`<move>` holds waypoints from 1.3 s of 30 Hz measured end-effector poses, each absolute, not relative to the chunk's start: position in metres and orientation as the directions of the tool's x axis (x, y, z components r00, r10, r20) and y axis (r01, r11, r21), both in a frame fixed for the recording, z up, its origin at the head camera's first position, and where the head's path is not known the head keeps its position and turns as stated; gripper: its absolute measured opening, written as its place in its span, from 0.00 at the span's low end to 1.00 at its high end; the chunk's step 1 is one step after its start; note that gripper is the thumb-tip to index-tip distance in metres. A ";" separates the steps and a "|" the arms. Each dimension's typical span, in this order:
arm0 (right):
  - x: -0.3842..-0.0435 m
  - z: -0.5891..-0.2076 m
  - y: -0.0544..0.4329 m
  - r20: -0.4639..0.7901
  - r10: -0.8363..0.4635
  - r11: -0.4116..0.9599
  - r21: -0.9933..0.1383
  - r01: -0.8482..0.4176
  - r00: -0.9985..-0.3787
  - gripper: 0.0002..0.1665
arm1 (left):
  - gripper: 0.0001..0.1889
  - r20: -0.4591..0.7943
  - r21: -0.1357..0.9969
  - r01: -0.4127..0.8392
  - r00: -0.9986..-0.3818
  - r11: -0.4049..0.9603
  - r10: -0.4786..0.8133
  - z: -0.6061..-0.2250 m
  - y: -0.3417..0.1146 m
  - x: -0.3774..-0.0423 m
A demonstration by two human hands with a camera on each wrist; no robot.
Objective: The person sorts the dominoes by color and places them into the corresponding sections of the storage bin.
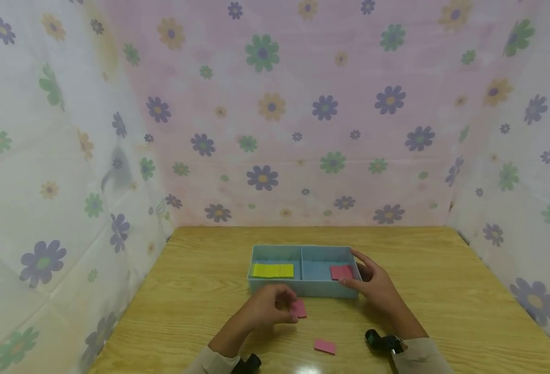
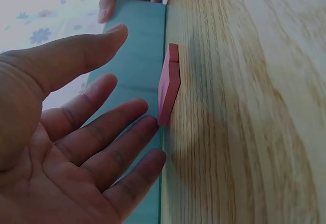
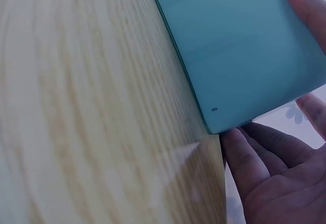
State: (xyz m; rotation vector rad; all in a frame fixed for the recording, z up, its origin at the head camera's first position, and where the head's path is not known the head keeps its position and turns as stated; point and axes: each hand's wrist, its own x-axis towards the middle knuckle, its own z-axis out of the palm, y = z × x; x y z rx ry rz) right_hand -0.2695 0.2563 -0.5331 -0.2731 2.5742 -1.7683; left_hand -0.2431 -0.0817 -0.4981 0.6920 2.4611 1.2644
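Note:
A light blue two-compartment box point(image 1: 305, 289) stands lengthwise across the table. Yellow flat pieces point(image 1: 273, 270) lie in its left compartment, pink flat pieces point(image 1: 341, 272) in the right one. My right hand point(image 1: 380, 286) grips the box's right end, thumb at the front rim and forefinger at the back corner. In front of the box my left hand point(image 1: 266, 308) hovers with loosely bent, spread fingers. Right by its fingertips, pink pieces point(image 2: 170, 84) lie on the table close to the box's front wall. The left palm point(image 2: 56, 183) holds nothing.
Another pink piece point(image 1: 325, 346) lies on the wooden table point(image 1: 200, 275) nearer to me. Flower-patterned cloth point(image 1: 303, 156) closes off the back and both sides. Dark wrist devices point(image 1: 380, 341) sit by the beige sleeves point(image 1: 421, 356).

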 end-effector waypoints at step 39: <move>-0.267 -0.528 0.255 0.082 -0.143 0.354 -0.927 -0.128 -0.986 0.52 | 0.18 -0.029 0.773 0.311 -0.853 0.553 0.520 -0.503 -0.073 -0.238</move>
